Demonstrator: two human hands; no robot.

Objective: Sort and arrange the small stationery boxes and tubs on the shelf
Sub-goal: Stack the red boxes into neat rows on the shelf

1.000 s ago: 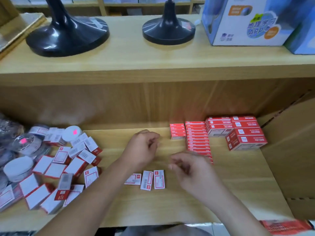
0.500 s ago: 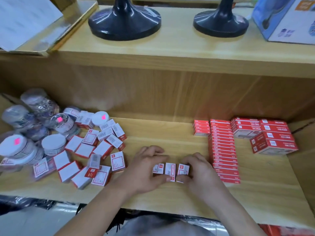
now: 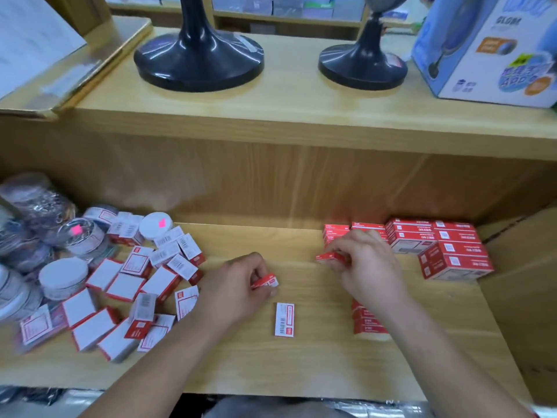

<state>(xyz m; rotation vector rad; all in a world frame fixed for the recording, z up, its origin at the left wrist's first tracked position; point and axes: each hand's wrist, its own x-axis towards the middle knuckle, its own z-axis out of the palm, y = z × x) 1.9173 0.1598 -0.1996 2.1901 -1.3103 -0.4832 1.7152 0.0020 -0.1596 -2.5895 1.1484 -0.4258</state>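
My left hand (image 3: 238, 286) pinches a small red and white box (image 3: 265, 281) just above the wooden shelf (image 3: 301, 366). My right hand (image 3: 366, 267) holds another small red box (image 3: 330, 257) raised over the shelf, near the row of red boxes (image 3: 369, 322) that runs front to back under my forearm. One more small box (image 3: 284, 319) lies flat, label up, between my hands. A loose heap of the same small boxes (image 3: 126, 294) lies at the left, with several round tubs (image 3: 63, 277) beside it.
Larger red boxes (image 3: 452, 254) are stacked at the back right against a brown side wall (image 3: 524, 297). On the upper shelf stand two black lamp bases (image 3: 199, 60), a blue and white carton (image 3: 494, 52) and a flat gold-edged item (image 3: 72, 64).
Half a second ago both hands pressed three small boxes together on the shelf. Now each hand has lifted one box, the right moving toward the red row, and one box remains lying flat.
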